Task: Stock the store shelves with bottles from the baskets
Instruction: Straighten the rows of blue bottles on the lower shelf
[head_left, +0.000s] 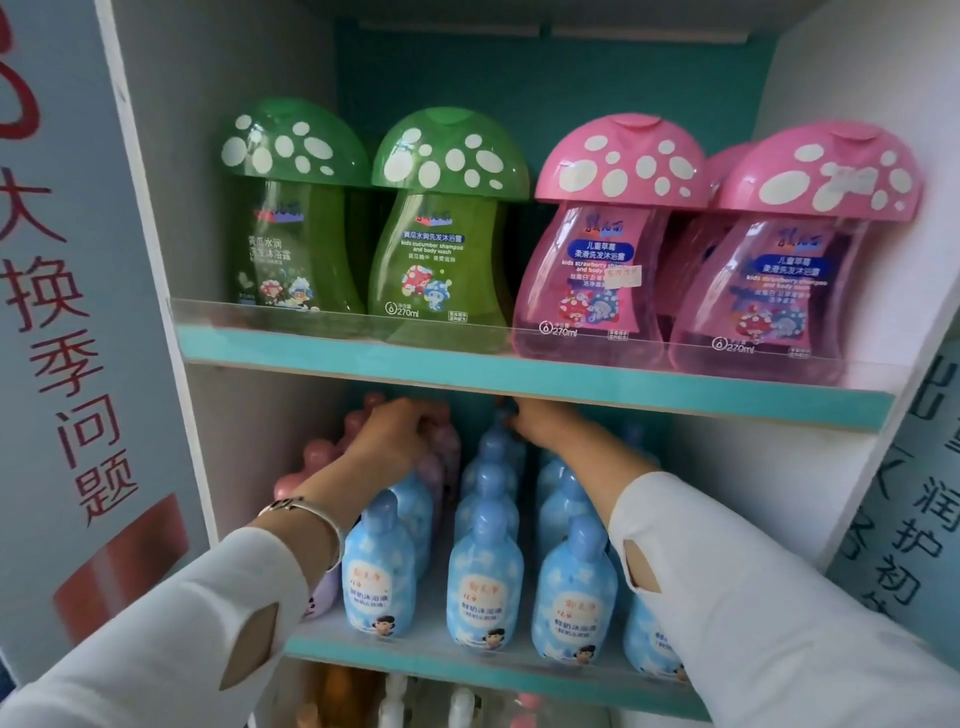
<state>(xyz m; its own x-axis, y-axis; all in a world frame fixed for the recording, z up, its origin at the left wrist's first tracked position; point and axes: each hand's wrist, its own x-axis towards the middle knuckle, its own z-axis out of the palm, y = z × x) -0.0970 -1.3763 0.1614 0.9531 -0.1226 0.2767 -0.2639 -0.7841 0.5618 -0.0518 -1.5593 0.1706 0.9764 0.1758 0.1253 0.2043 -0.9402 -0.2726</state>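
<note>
Noted white sleeves nearest, on both forearms, with a bracelet on the left wrist. Found blue bottles standing upright in close rows on the lower shelf, front to back, with labels facing out. Found pale pink bottles in a row along the left wall of the same shelf, just beside the blue rows. Located the left hand deep in that shelf, above the rows, with fingers curled round the top of one of the pale pink bottles near the back. Located the right hand further right at similar depth, over the rearmost blue bottles and just under the upper shelf. Could not tell whether spread or pinching, with the fingertips lost in shadow. Higher and further back, found green mushroom-capped bottles at left and pink mushroom-capped bottles at right, upright on the upper shelf behind a clear rail. Saw a teal back panel behind them. Noted a poster with red characters on the outer left side.
</note>
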